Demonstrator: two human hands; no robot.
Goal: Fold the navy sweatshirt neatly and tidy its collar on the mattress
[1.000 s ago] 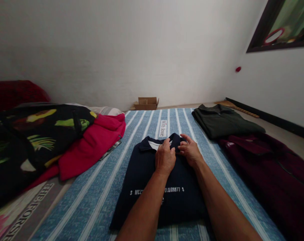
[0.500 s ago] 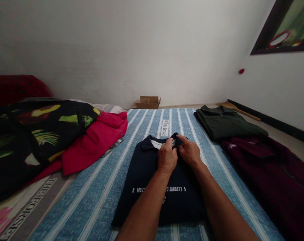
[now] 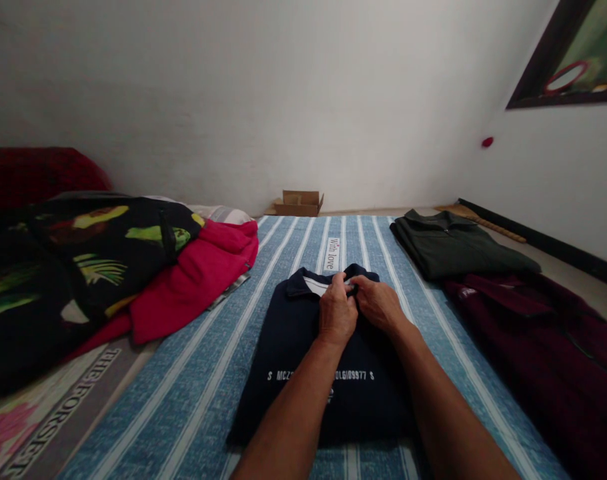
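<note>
A folded navy collared shirt [image 3: 278, 340] lies flat in front of me, its collar pointing away and white lettering across its lower part. My left hand [image 3: 337, 310] pinches the shirt's neckline near the middle of the collar. Right beside it, my right hand [image 3: 378, 303] has its fingers closed on the collar's right side. My fingertips nearly meet at the neck opening and hide the placket there. My forearms cover part of the lettering.
The shirt rests on a blue striped cloth [image 3: 193, 373]. On the right lie a folded dark green shirt [image 3: 463, 247] and a maroon garment [image 3: 543, 340]. A heap with a black patterned garment [image 3: 108, 260] and a pink one [image 3: 198, 280] is on the left. A cardboard box [image 3: 298, 203] stands by the wall.
My right fingers have come down onto the collar and closer to my left hand. The shirt stays in place; the view has shifted slightly.
</note>
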